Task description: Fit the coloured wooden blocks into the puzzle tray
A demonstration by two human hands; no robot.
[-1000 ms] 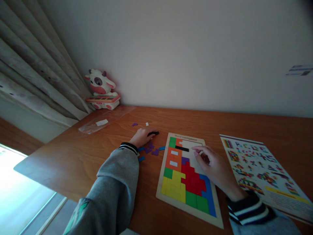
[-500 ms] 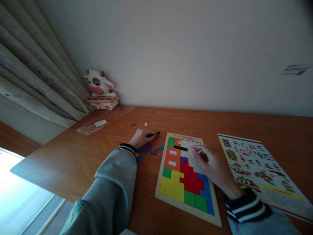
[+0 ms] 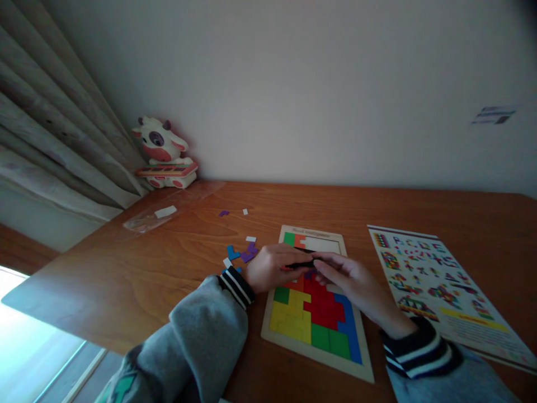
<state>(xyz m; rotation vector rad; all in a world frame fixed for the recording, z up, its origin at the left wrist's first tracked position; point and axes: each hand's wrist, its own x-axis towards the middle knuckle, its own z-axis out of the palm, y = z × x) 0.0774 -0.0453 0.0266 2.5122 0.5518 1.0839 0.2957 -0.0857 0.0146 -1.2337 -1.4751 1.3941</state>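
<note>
Over the upper part of a wooden puzzle board [image 3: 316, 355], my left hand [image 3: 272, 267] is closed on a dark strip-shaped piece [image 3: 300, 264]. My right hand [image 3: 350, 282] comes in from the other side, its thumb and fingertips pinched on the right end of the same piece. Red [image 3: 321, 302], yellow [image 3: 290, 319], green [image 3: 330, 340] and blue pieces [image 3: 353, 336] fill the lower board. Part of the tray's pale floor [image 3: 323, 244] shows near its top. Both hands hide the middle rows. Loose purple [image 3: 247, 256], blue [image 3: 232, 253] and white pieces [image 3: 250, 239] lie left of the board.
A printed pattern sheet [image 3: 444, 280] lies right of the board. A clear plastic bag [image 3: 145, 224] rests at the table's left, near a cow toy [image 3: 165, 154] by the curtain [image 3: 54, 123]. A small purple piece [image 3: 224, 213] and a white one [image 3: 245, 211] lie farther back.
My left hand has moved right with the black piece, from the loose pieces to above the board. My right hand has shifted slightly left and now touches that piece. Loose pieces formerly covered are visible.
</note>
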